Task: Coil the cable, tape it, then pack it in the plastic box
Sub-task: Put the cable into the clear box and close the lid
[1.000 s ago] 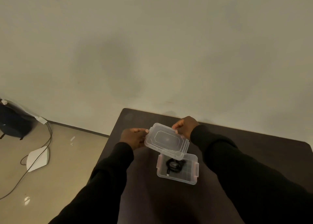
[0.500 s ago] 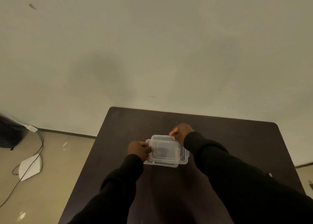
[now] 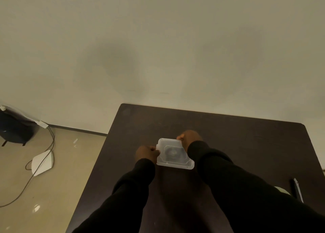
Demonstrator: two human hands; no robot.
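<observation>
A clear plastic box (image 3: 174,154) rests on the dark table (image 3: 237,141) with its lid lying flat on top. Through the lid a dark coiled cable (image 3: 171,152) shows dimly inside. My left hand (image 3: 146,153) grips the box's left edge with fingers curled on the lid's side tab. My right hand (image 3: 190,137) holds the far right corner, thumb on the lid rim; its sleeve covers the box's right side.
Scissors or a pen-like tool (image 3: 296,188) and a pale roll (image 3: 281,190) lie at the table's right front. On the floor to the left are a white flat device (image 3: 43,162), trailing cables (image 3: 35,173) and a dark bag (image 3: 15,129).
The lid, held tilted above the open box a second ago, has come down onto it and now lies flat. Both hands moved down with it to the box's edges.
</observation>
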